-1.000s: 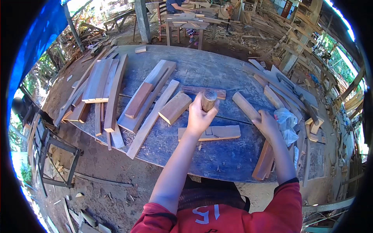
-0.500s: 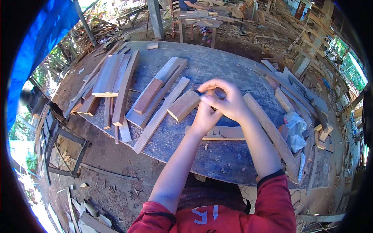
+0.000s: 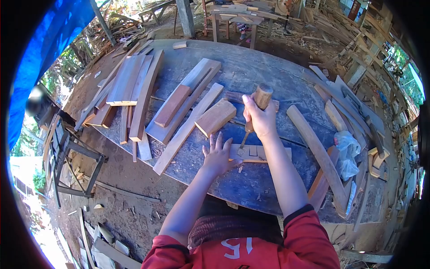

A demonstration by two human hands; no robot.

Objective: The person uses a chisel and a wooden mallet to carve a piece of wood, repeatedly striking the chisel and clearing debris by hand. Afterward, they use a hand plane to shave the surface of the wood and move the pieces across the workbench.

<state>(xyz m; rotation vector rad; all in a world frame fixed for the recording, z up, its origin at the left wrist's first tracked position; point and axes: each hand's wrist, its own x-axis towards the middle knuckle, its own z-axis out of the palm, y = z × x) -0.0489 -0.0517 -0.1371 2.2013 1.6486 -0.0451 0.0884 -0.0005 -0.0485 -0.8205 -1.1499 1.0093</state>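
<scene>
My right hand (image 3: 261,119) is wrapped round the wooden handle of a chisel (image 3: 263,93), whose blade points down at a marked wooden piece (image 3: 257,153). Pencilled rectangles show on that piece. My left hand (image 3: 217,157) lies with fingers spread at the left end of the same piece. Just beyond my left hand sits a thick wooden block (image 3: 216,117). Behind my right hand a dark wooden stick lies partly hidden, and a thin dark rod stretches to the right under my wrist.
Boards (image 3: 130,80) and long strips (image 3: 188,130) lie on the left of the blue table (image 3: 251,67). At the right are a long beam (image 3: 316,154), a plastic bag (image 3: 348,154) and a saw (image 3: 374,134). A person's feet show at a far bench (image 3: 237,19).
My hands were together above the block; now they are apart. The right has come down with the chisel onto the marked piece, and the left has spread beside it. The view has shifted slightly.
</scene>
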